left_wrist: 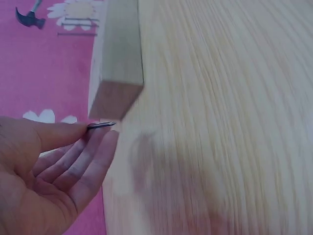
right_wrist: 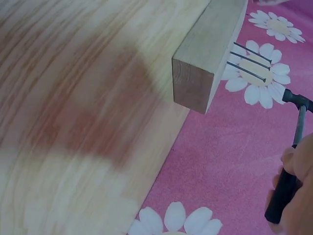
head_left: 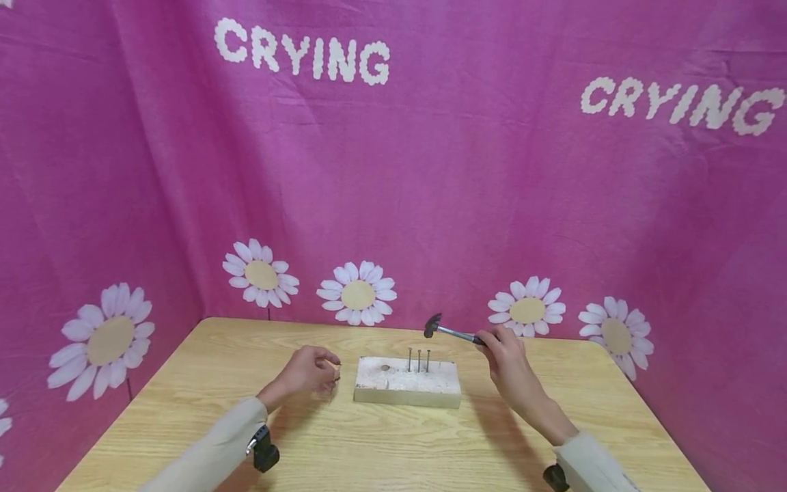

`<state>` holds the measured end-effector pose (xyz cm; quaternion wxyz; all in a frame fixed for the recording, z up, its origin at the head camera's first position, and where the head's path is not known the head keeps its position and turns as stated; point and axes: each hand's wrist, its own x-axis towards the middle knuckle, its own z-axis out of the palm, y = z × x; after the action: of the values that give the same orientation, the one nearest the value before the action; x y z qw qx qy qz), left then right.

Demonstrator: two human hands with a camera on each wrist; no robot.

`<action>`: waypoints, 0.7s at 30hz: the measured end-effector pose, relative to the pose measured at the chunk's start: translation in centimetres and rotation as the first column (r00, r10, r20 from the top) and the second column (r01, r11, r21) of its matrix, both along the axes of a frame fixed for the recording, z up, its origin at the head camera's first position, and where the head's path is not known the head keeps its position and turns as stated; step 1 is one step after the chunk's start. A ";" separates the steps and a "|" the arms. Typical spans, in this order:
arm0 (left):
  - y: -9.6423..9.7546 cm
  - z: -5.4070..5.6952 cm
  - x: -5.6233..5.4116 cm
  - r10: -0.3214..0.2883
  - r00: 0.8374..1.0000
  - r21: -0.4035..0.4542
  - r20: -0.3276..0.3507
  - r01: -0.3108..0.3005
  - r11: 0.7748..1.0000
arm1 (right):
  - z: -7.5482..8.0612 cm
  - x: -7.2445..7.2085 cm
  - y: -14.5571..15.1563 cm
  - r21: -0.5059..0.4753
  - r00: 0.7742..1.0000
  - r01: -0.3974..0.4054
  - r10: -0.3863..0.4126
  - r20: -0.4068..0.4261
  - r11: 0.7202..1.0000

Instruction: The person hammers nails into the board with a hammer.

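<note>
A wooden block (head_left: 407, 396) with a pale, worn top lies on the table, and three nails (head_left: 419, 361) stand upright in it, in a row right of its middle. My right hand (head_left: 507, 362) grips the black handle of a claw hammer (right_wrist: 281, 196). The hammer's dark head (head_left: 432, 326) is in the air, above and just right of the nails. To the left of the block is my left hand (head_left: 310, 371), its thumb and fingers pinching a thin, dark, pointed nail (left_wrist: 101, 126). That nail's tip points away from the palm, close to the block's end.
The light wood-grain table (head_left: 332, 451) extends around the block. Behind and beside it hangs a pink cloth (head_left: 430, 205) with daisies and lettering. A round dark mark (head_left: 385, 367) shows on the block's top, left of the nails. Each forearm wears a black wrist camera (head_left: 266, 451).
</note>
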<state>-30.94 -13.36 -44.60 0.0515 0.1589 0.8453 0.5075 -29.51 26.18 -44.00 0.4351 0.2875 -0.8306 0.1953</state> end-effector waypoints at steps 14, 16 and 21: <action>3.6 0.1 -1.2 -0.064 0.998 0.243 0.007 0.060 0.968 | -0.1 0.3 -0.5 0.011 0.997 -0.078 0.077 0.030 0.997; 4.0 -0.1 -1.5 -0.086 0.996 0.267 0.000 0.082 0.960 | 0.0 0.5 -0.5 0.004 0.996 -0.085 0.085 0.040 0.996; 5.7 -0.8 -2.2 -0.087 0.996 0.295 -0.005 0.085 0.952 | 0.2 0.6 -0.7 -0.013 0.994 -0.076 0.077 0.073 0.997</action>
<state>-33.10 -7.68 -45.37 0.0528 0.1995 0.7521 0.6259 -28.92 25.50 -43.78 0.3978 0.3097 -0.8334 0.2266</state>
